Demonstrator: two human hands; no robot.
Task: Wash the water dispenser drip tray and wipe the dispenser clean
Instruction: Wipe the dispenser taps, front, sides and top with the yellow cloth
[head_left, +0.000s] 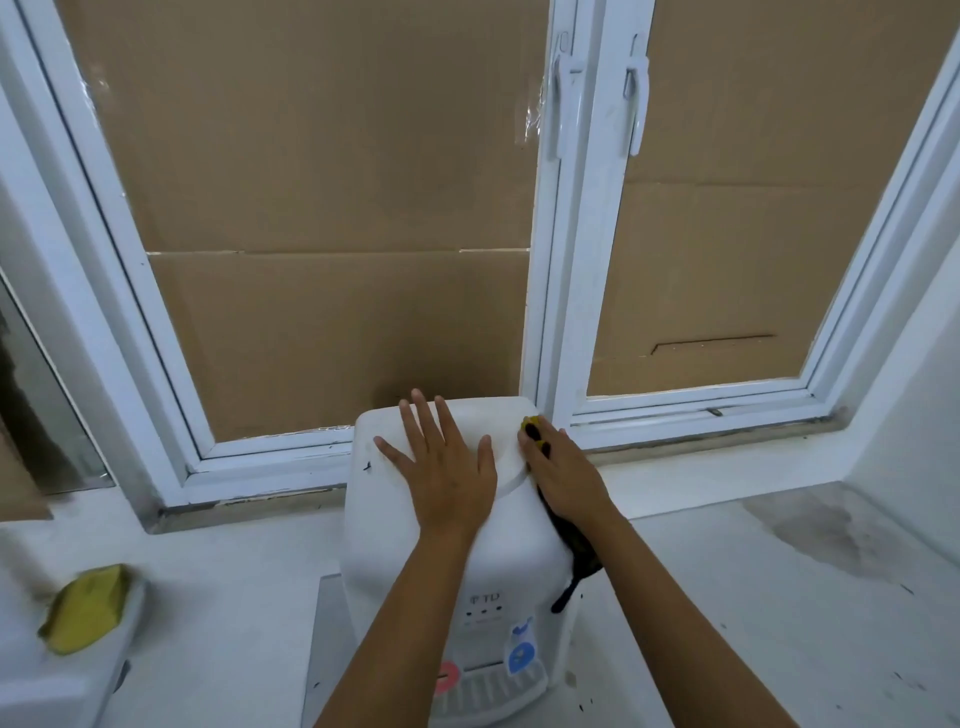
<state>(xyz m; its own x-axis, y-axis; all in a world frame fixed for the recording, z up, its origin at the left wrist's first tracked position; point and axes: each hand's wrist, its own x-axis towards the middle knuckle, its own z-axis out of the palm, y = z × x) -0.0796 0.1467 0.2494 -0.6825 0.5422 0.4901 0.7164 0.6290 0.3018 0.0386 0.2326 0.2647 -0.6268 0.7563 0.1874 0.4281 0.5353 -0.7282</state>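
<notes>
The counter (727, 623) lies bare right of the dispenser (405, 545). Close behind stands the window frame (545, 312); a sponge (85, 608) sits near left.

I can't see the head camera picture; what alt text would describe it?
A person's left hand lies flat on top of a white water dispenser while the right hand presses a dark cloth against its side. A yellow sponge sits at the left, below cardboard-covered windows.
</notes>
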